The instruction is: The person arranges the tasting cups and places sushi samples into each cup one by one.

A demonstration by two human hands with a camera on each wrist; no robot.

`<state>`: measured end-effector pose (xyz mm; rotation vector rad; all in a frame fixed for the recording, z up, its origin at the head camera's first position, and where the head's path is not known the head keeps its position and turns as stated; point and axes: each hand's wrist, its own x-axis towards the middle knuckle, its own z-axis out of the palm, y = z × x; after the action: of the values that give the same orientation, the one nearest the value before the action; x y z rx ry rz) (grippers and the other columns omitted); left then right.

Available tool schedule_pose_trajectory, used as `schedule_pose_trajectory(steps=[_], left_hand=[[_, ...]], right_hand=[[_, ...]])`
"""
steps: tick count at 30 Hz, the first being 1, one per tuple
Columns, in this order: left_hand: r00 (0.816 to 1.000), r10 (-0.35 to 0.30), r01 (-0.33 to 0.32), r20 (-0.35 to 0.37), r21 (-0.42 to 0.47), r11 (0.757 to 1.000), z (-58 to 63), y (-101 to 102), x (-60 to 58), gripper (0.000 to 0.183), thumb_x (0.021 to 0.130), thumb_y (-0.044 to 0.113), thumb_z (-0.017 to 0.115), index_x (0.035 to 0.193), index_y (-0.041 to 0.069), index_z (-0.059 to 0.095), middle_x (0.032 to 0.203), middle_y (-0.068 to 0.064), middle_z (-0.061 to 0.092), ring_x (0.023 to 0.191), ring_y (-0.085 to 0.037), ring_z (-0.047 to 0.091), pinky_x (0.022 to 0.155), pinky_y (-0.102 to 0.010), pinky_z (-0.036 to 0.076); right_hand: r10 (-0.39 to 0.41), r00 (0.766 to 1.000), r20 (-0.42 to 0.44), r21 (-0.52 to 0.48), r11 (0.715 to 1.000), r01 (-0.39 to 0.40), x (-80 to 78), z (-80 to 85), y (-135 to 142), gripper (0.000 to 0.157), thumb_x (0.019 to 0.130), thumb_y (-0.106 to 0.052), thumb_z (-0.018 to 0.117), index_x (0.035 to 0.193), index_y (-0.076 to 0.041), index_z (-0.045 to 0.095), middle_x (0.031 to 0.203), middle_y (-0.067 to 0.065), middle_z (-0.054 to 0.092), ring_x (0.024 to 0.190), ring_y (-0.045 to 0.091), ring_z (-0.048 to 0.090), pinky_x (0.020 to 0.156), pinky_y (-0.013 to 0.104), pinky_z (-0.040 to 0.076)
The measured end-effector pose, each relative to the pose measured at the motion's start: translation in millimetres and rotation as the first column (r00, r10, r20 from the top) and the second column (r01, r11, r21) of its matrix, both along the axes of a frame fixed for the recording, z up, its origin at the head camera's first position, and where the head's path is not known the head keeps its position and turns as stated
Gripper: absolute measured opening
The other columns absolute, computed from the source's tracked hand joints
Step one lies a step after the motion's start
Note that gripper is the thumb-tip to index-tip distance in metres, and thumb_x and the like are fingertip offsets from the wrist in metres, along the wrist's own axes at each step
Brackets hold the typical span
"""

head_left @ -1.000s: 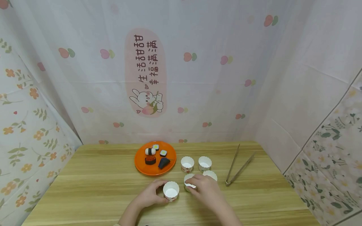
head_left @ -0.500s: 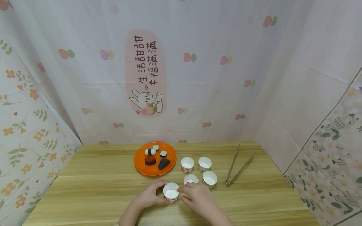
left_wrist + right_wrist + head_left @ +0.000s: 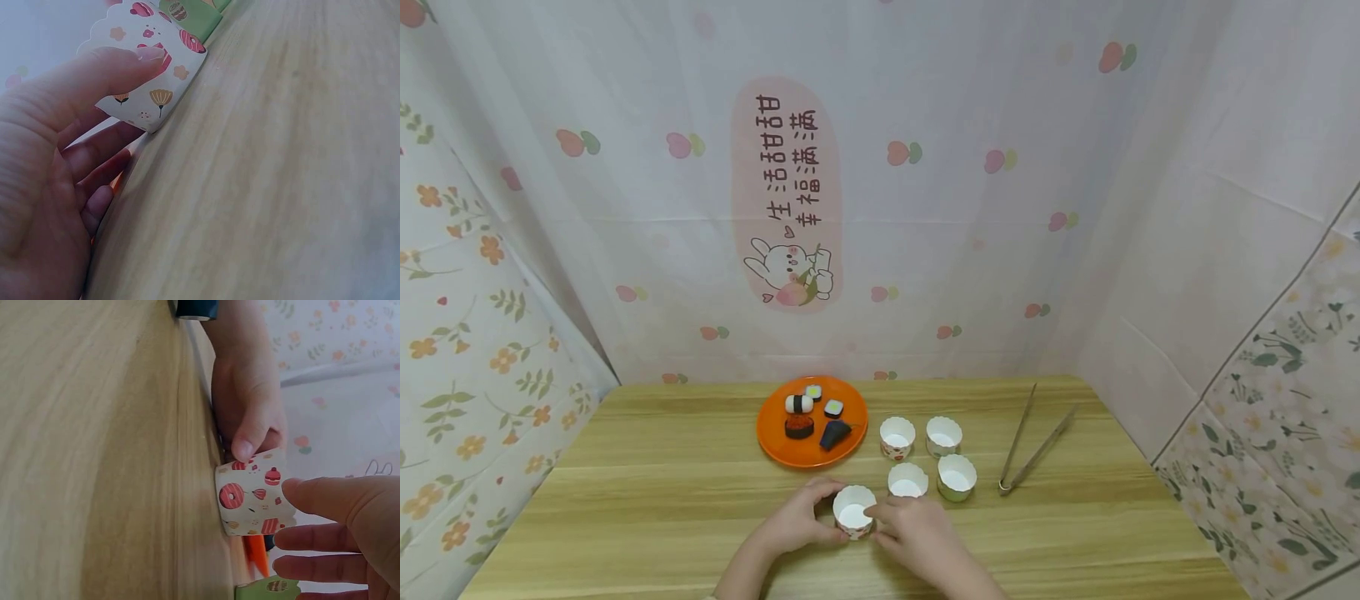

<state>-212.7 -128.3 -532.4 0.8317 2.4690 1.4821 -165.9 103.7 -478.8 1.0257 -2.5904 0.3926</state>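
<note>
A white paper baking cup [image 3: 853,512] printed with red sweets stands upright near the table's front. My left hand [image 3: 797,518] grips its left side, the thumb in front and the fingers behind. At its right side is my right hand [image 3: 917,533], thumb and fingers extended and spread; in the right wrist view the thumb [image 3: 325,497] reaches the cup's rim. Whether it presses on the cup I cannot tell. Just behind the right hand stands another paper cup [image 3: 907,481], its lower part hidden by the fingers.
More paper cups stand behind, including a green one [image 3: 956,479], a red-patterned one [image 3: 897,439] and another [image 3: 943,437]. An orange plate [image 3: 771,446] bears several toy sushi pieces. Metal tongs [image 3: 1017,467] lie spread at the right. A patterned curtain [image 3: 925,250] hangs behind the table.
My right hand has let go of the cup behind and moved left and nearer to the cup in my left hand. The left hand has kept its hold there.
</note>
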Motion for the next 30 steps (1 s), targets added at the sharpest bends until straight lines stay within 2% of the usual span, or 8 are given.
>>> schedule_pose_trajectory(steps=[4,9,19,30], left_hand=[[1.0,0.001,-0.001,-0.004,0.002,1.0,0.0,0,0.1,0.058,0.067,0.026,0.086,0.12,0.014,0.064,0.118,0.005,0.058,0.11,-0.013,0.048,0.097,-0.033,0.04],[1.0,0.001,-0.001,-0.001,0.009,1.0,2.4,0,1.4,0.058,0.067,0.025,0.086,0.12,0.014,0.065,0.118,0.004,0.059,0.11,-0.015,0.049,0.097,-0.034,0.04],[1.0,0.002,-0.002,-0.01,-0.003,1.0,3.2,0,2.1,0.059,0.067,0.026,0.086,0.12,0.013,0.064,0.119,0.002,0.059,0.111,-0.016,0.049,0.097,-0.035,0.04],[1.0,0.009,-0.009,0.016,-0.012,1.0,1.5,0,0.6,0.06,0.067,0.027,0.086,0.121,0.015,0.064,0.12,0.003,0.058,0.112,-0.015,0.048,0.098,-0.036,0.039]], right_hand=[[-0.016,0.999,0.047,0.01,1.0,0.016,-1.0,-2.7,-2,0.027,0.077,-0.024,0.079,0.103,-0.016,0.073,0.1,-0.004,0.07,0.088,0.008,0.066,0.066,0.024,0.054],[-0.017,0.998,0.067,0.007,1.0,0.016,-1.7,-5.4,-3,0.026,0.078,-0.024,0.078,0.102,-0.015,0.073,0.102,-0.003,0.07,0.088,0.007,0.065,0.067,0.025,0.054],[-0.016,0.999,0.043,-0.009,1.0,0.016,-3.2,-15.2,-5,0.02,0.079,-0.023,0.077,0.097,-0.016,0.072,0.096,-0.006,0.069,0.083,0.005,0.064,0.063,0.023,0.052],[0.002,1.0,0.023,-0.056,0.998,0.0,-2.8,-16.5,-5,0.011,0.082,-0.023,0.075,0.091,-0.017,0.072,0.091,-0.01,0.067,0.081,0.003,0.062,0.06,0.021,0.049]])
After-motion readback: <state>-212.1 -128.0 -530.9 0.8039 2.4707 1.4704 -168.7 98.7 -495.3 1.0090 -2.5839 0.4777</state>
